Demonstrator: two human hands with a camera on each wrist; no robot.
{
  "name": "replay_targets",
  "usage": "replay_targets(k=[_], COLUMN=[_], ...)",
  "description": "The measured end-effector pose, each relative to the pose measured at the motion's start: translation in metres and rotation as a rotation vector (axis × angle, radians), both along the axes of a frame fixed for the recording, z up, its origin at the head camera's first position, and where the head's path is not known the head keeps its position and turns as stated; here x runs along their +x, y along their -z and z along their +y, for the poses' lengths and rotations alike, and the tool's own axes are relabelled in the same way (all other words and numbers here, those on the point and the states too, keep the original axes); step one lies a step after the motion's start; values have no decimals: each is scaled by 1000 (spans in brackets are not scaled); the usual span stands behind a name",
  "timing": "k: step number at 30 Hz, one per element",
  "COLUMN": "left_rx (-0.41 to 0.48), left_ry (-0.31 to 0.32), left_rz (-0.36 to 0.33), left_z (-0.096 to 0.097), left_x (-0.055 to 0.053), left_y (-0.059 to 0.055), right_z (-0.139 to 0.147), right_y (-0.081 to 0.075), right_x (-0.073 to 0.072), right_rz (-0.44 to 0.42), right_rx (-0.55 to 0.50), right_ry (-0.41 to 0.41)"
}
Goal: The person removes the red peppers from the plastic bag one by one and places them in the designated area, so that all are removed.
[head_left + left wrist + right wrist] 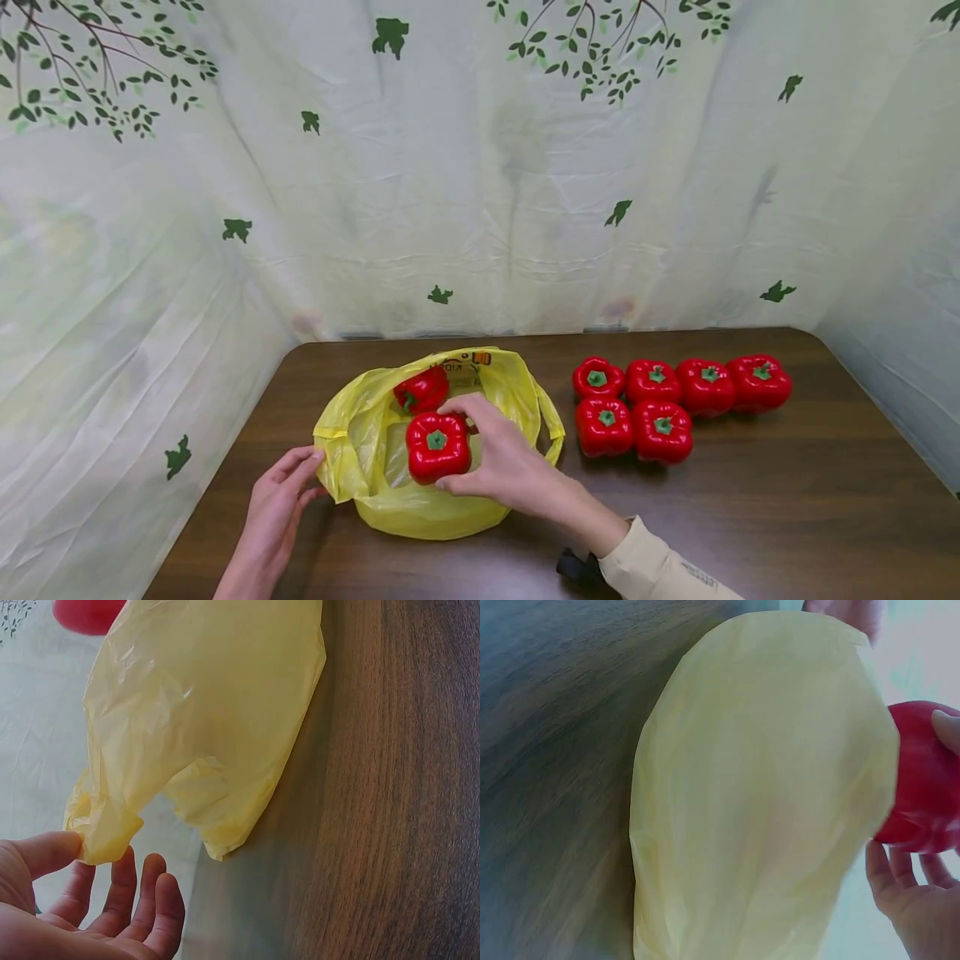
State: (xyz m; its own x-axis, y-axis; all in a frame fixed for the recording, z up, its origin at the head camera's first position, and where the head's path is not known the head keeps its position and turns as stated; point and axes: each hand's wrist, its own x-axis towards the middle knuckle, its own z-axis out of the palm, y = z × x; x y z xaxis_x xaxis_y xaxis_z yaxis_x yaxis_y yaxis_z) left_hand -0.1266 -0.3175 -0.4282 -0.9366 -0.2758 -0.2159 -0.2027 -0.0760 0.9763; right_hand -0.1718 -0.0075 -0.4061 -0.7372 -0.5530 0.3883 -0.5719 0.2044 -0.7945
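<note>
A yellow plastic bag [420, 521] stands on the table with its mouth spread wide. My left hand [276, 510] pinches the left edge of the bag between thumb and fingers; the left wrist view shows the thumb [56, 851] on a fold of yellow plastic. Over the bag's mouth, my right hand [517, 471] grips a red bell pepper [437, 448] with a green stem, thumb on one side and fingers on the other. Another red bell pepper [422, 390] lies inside the bag, towards the back. In the right wrist view, the bag partly covers the held pepper [926, 780].
Several more red bell peppers [663, 432] sit in two rows on the brown wooden table [780, 492], right of the bag. A pale curtain [480, 183] with leaf prints hangs behind the table and along its sides. Something black [579, 568] shows by the right sleeve [660, 562].
</note>
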Motion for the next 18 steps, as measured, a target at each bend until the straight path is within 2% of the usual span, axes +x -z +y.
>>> replay_targets(k=[8, 18], left_rx=[0, -3], left_ry=[1, 2], left_rz=[-6, -12], left_z=[1, 3], left_x=[0, 0], left_y=[-1, -3], right_z=[22, 54], right_y=[-6, -8], right_x=[10, 20], right_rz=[20, 82], right_rx=[-38, -64], right_ry=[43, 57])
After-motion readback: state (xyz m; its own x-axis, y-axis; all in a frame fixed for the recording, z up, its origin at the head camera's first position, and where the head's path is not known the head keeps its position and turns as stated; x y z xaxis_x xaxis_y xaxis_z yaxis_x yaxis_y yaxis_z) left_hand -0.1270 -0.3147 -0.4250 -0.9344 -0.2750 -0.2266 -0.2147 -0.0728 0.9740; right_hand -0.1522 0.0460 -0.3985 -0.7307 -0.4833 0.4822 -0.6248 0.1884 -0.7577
